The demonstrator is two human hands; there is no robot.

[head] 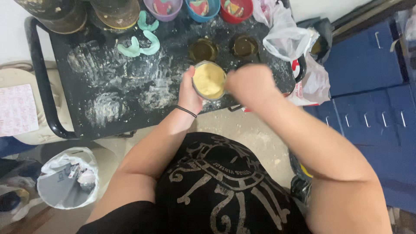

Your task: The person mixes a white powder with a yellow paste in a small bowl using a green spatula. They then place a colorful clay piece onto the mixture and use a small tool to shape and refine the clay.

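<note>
Bowl: a small round bowl [209, 80] filled with pale yellow paste sits at the near edge of the black cart top, between the two hands.
Left hand: the left hand [189, 92] grasps the bowl's left side, fingers wrapped round its wall; a black band circles the wrist.
Right hand: the right hand [251, 85] is clenched in a fist just right of the bowl, blurred; what it grips, if anything, cannot be told.
Cart top: the black cart top [108, 86] under the hands is smeared with white powder.
Just beyond the hands: two dark round cups [203, 49] with murky liquid.
Further beyond: three bowls, purple [163, 8], blue [202, 8] and red [236, 10].
Beyond the left hand: green arch-shaped moulds [139, 46].
Right of the right hand: a clear plastic bag [284, 37] at the cart's end, blue cabinets [372, 73] past it.
Below the left arm: a lined waste bin [67, 180] on the floor.
</note>
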